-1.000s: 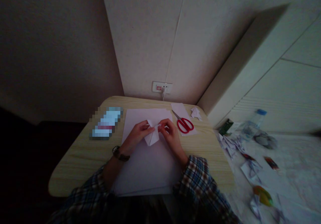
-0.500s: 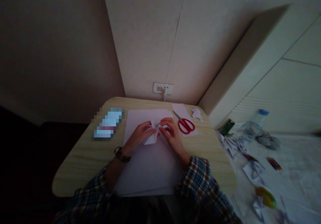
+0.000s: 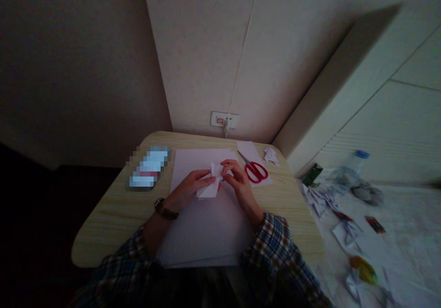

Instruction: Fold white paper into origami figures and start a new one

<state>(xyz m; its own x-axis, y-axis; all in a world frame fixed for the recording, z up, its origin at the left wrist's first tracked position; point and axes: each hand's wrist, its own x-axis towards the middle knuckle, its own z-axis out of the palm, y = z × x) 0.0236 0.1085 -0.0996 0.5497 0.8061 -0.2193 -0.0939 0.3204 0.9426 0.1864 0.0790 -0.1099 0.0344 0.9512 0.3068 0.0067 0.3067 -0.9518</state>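
Between my hands is a small folded piece of white paper (image 3: 211,189), held just above a stack of white sheets (image 3: 203,234). My left hand (image 3: 189,189) grips its left side, thumb lying over the top. With thumb and fingertips, my right hand (image 3: 238,183) pinches the paper's right side. The fold details under the fingers are hidden. Close to my right hand lie red-handled scissors (image 3: 255,172) with their blades toward the wall, resting on a narrow white paper strip (image 3: 251,151).
A folded paper figure (image 3: 270,155) lies at the table's far right corner. A pixelated phone (image 3: 149,168) lies on the left of the wooden table (image 3: 113,225). Beyond the right edge are a plastic bottle (image 3: 351,172), paper pieces and a yellow-green object (image 3: 364,270). The wall holds a socket (image 3: 224,120).
The folded paper has turned, and more of its upper flap shows between my hands. My right fingers have shifted slightly right. The scissors and phone stay in place.
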